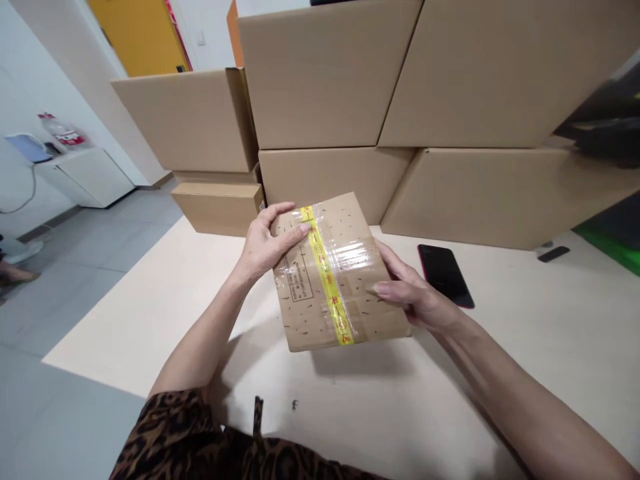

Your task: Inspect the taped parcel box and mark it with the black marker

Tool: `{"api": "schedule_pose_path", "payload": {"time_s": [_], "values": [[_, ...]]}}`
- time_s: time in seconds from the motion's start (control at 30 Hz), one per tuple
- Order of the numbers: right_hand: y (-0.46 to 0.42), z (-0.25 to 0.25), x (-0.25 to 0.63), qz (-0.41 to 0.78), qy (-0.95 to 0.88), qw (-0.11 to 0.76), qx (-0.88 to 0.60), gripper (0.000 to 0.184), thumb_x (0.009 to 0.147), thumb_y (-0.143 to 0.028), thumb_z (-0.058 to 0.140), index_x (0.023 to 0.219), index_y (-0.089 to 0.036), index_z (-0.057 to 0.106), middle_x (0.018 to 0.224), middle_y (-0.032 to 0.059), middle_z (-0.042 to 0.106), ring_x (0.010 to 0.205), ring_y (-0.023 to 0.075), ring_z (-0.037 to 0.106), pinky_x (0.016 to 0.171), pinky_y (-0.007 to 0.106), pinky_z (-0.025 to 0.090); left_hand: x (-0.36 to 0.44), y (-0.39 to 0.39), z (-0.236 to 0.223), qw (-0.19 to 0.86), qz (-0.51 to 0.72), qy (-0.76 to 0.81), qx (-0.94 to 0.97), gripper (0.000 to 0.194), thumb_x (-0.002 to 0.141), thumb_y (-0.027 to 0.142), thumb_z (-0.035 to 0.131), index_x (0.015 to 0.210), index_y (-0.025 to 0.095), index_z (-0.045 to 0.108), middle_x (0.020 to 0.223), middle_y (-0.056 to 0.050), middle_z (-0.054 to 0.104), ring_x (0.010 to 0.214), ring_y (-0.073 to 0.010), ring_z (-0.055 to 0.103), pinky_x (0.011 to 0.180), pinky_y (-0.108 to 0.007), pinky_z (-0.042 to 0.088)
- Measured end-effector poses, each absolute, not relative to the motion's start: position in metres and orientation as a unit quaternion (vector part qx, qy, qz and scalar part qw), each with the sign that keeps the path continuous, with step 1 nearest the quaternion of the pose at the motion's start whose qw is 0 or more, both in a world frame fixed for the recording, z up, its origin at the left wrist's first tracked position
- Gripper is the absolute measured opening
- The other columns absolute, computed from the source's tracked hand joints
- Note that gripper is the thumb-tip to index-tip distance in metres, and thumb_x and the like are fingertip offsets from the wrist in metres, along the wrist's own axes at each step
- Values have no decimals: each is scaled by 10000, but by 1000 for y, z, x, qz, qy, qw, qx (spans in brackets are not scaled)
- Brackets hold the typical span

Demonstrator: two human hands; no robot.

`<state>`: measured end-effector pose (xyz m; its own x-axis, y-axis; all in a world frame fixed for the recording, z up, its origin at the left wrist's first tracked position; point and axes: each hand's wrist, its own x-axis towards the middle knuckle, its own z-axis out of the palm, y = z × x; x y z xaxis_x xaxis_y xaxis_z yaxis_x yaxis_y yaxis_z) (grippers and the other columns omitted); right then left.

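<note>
I hold a small brown cardboard box [335, 280] above the pale table [165, 313], sealed along its top with clear tape and a yellow printed strip. My left hand [265, 243] grips its far left corner, fingers curled over the top edge. On the right edge, my right hand [415, 293] clasps the box with the thumb on top and the fingers underneath. The box is tilted slightly and casts a shadow on the table below it.
A wall of large stacked cardboard boxes [325, 80] stands along the table's back. A black phone [445, 275] lies on the table right of the box. A small dark object [553, 253] lies further right. A white cabinet [85, 177] stands far left on the grey floor.
</note>
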<state>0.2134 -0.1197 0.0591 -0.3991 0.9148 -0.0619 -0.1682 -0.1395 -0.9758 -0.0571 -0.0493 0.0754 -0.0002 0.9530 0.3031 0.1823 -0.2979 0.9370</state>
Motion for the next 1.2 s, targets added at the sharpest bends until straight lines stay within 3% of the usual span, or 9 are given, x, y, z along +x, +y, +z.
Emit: {"api": "schedule_pose_path", "payload": {"time_s": [0.1,0.2,0.57,0.67,0.73,0.8,0.93,1.03,1.2], "values": [[-119,54,217,651,-532,389,-376,1095,692,-463,882,1661,-372,382,1759,58,438,1630,406,382,1328,616,305,-55,-52,81,383,527,481,586,465,722,611,896,840,189,740,830,-32,719,736,-141,626,697,-285,519],[-118,51,217,657,-540,379,-365,1097,689,-478,883,1661,-365,388,1735,76,470,1601,415,426,1314,630,320,-54,-53,83,379,522,488,588,443,762,580,855,686,199,642,650,22,592,596,-99,484,589,-256,406],[-115,53,215,668,-494,391,-394,1039,642,-497,889,1578,-326,472,1639,98,563,1554,420,483,1282,593,356,-58,-42,67,281,503,481,660,608,919,720,617,613,226,439,633,36,360,613,-124,322,544,-264,251],[-115,55,215,667,-489,391,-404,1053,629,-508,891,1576,-321,470,1626,102,572,1547,422,484,1263,581,373,-57,-40,63,275,505,486,658,649,961,798,522,660,223,550,626,17,470,607,-141,422,566,-282,347],[-115,58,214,665,-484,394,-410,1030,625,-521,883,1554,-304,496,1588,114,604,1504,431,526,1229,579,407,-56,-40,62,239,522,488,657,665,995,809,460,849,214,718,791,-46,693,745,-188,621,696,-329,501],[-116,63,214,666,-477,396,-414,986,622,-541,873,1514,-289,537,1526,121,653,1440,435,578,1179,571,450,-57,-41,62,154,539,457,690,720,1023,811,392,1147,214,773,1205,-127,788,1111,-256,726,974,-425,563],[-116,69,215,651,-469,416,-428,904,610,-542,882,1427,-274,600,1401,113,725,1339,416,637,1107,531,491,-60,-44,63,27,389,354,850,802,1020,839,334,1548,292,590,1702,-122,527,1595,-329,474,1294,-569,369],[-113,68,215,645,-449,427,-448,869,580,-519,895,1362,-263,617,1300,109,753,1253,401,668,1043,507,510,-60,-45,62,65,260,367,891,947,1009,859,293,1726,242,317,1808,-180,316,1675,-374,347,1339,-619,300],[-109,61,213,650,-427,435,-453,836,557,-496,898,1313,-259,630,1222,88,772,1154,370,701,955,464,530,-57,-48,59,104,237,365,894,1188,946,927,307,1767,130,-10,1834,-255,105,1738,-399,95,1404,-633,-27]]}}
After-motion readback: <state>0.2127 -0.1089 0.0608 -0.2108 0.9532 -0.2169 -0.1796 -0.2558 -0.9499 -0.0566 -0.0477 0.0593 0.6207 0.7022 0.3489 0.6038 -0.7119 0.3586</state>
